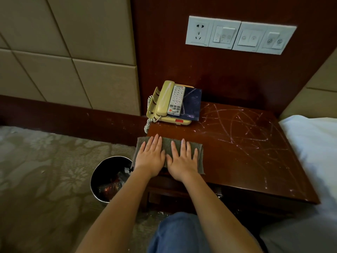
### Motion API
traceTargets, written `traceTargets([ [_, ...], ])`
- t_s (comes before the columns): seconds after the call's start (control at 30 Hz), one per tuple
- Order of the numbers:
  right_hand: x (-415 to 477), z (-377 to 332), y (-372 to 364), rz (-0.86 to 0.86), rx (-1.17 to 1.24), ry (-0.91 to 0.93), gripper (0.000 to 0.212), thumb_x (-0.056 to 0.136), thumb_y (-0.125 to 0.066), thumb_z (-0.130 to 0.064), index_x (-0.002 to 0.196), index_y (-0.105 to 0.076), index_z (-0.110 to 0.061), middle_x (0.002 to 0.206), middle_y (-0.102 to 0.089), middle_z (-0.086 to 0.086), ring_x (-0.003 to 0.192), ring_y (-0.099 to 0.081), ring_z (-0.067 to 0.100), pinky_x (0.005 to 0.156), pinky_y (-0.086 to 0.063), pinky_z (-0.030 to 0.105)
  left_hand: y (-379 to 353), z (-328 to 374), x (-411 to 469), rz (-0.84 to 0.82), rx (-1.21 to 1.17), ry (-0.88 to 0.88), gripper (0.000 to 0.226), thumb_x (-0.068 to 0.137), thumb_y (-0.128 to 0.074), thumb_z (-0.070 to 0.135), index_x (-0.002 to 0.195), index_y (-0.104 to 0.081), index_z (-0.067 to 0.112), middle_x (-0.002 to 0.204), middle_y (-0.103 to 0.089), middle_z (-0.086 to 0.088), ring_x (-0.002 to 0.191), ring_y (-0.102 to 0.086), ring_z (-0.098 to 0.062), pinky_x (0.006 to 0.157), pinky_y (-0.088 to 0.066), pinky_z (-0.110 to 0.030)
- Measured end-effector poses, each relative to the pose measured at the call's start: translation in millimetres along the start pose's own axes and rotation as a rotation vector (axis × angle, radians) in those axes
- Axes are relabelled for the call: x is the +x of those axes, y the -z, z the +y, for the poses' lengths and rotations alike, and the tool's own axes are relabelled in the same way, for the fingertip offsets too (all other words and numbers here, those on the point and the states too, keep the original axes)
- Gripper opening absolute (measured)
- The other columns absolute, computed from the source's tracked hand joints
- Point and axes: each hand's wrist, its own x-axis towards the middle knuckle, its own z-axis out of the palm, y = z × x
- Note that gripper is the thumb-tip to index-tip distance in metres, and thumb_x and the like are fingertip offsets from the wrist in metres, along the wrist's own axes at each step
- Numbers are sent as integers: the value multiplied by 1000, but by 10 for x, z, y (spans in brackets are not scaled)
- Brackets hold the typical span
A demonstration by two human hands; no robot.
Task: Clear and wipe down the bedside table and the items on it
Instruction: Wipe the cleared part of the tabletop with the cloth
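A dark wooden bedside table [237, 152] carries white streaks and smears over its right half. A folded grey-green cloth [168, 145] lies on its front left corner. My left hand [150, 157] and my right hand [183, 159] press flat on the cloth side by side, fingers spread and pointing away from me. At the back left corner stands a yellow telephone [164, 102] with its coiled cord hanging over the edge. A white remote control [176, 100] and a dark blue card [192, 105] rest on top of the phone.
A round metal waste bin [96, 178] holding wrappers stands on the patterned carpet just left of the table. White bedding [313, 143] borders the table on the right. Wall sockets and switches [238, 35] sit on the wood panel behind. My knee in jeans [178, 234] is below.
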Motion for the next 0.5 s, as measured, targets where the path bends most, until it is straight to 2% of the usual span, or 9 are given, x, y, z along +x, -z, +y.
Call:
traceTargets([
  [0.5,-561,-42,-177,-19,0,39,59,100,-11,-52,150,14,-33,156,26,4,144,24,22,115,15,48,-52,-4,-687,25,19,12,57,103,-9,39,151,8,15,159,14,-1,146,13,-14,117,8,-33],
])
